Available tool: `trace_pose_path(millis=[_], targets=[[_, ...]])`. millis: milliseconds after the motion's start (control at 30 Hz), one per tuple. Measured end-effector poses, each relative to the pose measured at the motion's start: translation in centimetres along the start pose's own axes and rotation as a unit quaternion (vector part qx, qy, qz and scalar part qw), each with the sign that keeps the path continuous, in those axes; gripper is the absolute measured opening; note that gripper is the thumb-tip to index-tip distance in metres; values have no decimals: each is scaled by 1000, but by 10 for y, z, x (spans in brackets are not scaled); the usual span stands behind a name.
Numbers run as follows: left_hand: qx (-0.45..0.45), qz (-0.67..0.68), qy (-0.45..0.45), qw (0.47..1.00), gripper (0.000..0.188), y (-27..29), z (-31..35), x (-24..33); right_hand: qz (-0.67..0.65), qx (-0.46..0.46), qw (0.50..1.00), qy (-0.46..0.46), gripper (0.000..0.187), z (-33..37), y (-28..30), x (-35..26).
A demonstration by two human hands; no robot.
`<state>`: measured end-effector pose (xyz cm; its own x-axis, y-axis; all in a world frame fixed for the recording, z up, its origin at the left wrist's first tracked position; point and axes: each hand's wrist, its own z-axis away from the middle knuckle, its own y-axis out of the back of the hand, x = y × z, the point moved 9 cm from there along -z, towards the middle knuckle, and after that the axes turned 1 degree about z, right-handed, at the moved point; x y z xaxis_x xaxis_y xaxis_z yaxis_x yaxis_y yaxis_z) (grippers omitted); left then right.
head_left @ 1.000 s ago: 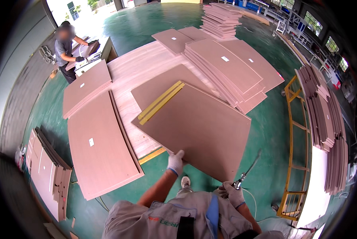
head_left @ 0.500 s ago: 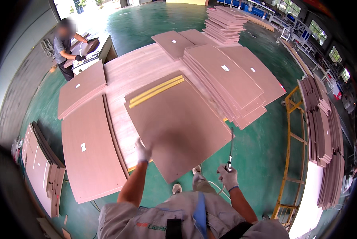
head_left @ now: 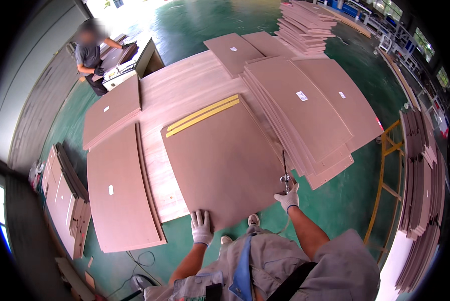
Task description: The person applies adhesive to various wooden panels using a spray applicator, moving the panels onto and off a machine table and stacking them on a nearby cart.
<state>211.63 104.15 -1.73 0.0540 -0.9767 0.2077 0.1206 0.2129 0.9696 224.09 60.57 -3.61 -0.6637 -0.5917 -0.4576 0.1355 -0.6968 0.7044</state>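
Observation:
A brown panel [head_left: 225, 160] lies in front of me, with two yellow strips [head_left: 203, 116] along its far edge. My left hand [head_left: 202, 227], in a white glove, rests with its fingers apart on the panel's near left corner. My right hand [head_left: 288, 198], also gloved, is closed around an air blow gun [head_left: 286, 181] at the panel's near right corner. The gun's long thin nozzle points away from me along the right edge. A pale hose trails below that hand, partly hidden.
Stacked brown panels lie left [head_left: 119, 190] and right [head_left: 295, 100] on the wooden table [head_left: 172, 85]. A co-worker [head_left: 90, 55] handles panels at the far left. More boards [head_left: 418, 175] stand at the right beside a yellow metal frame [head_left: 380, 185]. A cable [head_left: 137, 258] lies on the floor.
My left hand has gone from the panel's left side to rest on its near corner. My right hand has brought the blow gun up to the right edge. The view has shifted too.

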Motion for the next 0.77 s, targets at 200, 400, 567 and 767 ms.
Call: trace_pose_path(millis=[200, 400, 567, 767], targets=[[-10, -55, -9, 998, 87, 11, -21, -7, 31, 86, 990, 106, 144, -44, -6, 0], [15, 273, 342, 899, 121, -9, 5, -44, -178, -92, 980, -8, 59, -41, 16, -8], [-74, 572, 459, 676, 81, -61, 17, -96, -172, -108, 979, -28, 54, -33, 11, -20], [-64, 531, 473, 700, 75, -32, 20, -165, -230, -82, 967, -65, 47, 19, -36, -25]])
